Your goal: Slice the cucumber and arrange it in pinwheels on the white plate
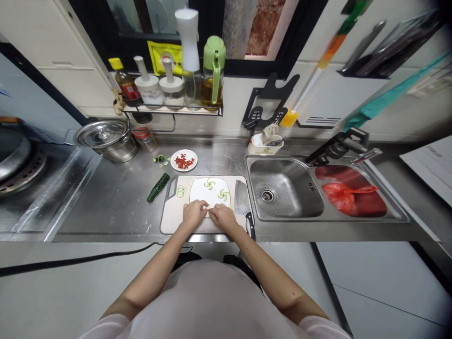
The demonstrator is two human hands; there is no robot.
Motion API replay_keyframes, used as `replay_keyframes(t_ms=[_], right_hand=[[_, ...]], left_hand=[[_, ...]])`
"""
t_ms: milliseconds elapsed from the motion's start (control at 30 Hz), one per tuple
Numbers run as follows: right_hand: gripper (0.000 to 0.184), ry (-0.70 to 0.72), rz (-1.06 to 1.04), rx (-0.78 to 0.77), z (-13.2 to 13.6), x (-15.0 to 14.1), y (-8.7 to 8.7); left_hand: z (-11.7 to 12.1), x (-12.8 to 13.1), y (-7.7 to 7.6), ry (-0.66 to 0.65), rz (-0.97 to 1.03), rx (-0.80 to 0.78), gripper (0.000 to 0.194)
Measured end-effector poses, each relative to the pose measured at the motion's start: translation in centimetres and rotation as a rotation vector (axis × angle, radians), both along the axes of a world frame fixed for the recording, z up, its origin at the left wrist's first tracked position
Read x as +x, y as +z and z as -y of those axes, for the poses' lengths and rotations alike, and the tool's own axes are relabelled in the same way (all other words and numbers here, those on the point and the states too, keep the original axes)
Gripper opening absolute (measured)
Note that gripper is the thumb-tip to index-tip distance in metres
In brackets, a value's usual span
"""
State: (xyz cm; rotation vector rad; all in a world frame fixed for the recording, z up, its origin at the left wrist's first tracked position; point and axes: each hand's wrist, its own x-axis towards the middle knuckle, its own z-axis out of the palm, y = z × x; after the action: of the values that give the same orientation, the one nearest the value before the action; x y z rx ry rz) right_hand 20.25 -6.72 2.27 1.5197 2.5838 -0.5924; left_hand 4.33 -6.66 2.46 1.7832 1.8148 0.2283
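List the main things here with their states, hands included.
Plate: holding fanned slices
Left hand: at the plate, grip unclear
Right hand: at the plate, grip unclear
Cucumber: lying on the counter
Knife: lying on the board
Pot: lid on
Oil bottle: partly full
Red bag: neck gathered

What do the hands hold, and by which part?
The left hand and right hand seem to pinch a small pale piece; which part cannot be told.
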Motion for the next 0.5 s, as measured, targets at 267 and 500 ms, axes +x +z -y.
replay_keyframes(t_ms=[267, 500], right_hand=[[0.036, 0.01, 0.028, 0.015, 0.08, -0.14, 0.18], [0.037, 0.0, 0.037, 0.026, 0.24, -0.22, 0.1]], left_hand=[[0.17, 0.13, -0.13, 0.015, -0.01, 0.0, 0.023], [0.35, 0.17, -0.37, 0.018, -0.019, 0.015, 0.023]])
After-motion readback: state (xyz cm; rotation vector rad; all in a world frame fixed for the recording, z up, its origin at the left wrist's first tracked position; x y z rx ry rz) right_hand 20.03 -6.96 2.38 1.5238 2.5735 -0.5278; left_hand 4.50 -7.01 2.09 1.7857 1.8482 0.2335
